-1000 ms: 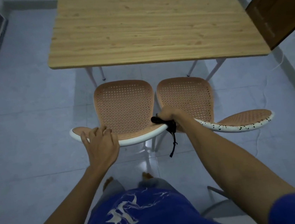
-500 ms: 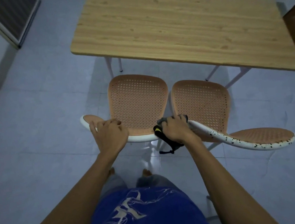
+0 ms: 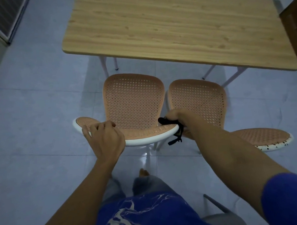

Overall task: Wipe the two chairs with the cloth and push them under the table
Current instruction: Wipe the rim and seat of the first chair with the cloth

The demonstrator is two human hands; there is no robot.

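Chairs fill the middle of the head view. The left chair and right chair have rounded peach seats of perforated mesh and curved, white-rimmed backs; the right back's rim is speckled black. They stand side by side, nearly touching, in front of the near edge of the wood-grain table, whose thin white legs splay onto glossy pale floor tiles. Open floor lies to the left. The left hand curls its fingers over the left chair's back rim, knuckles up. The right hand grips a dark cloth bunched where the two backs meet, a strap dangling below.
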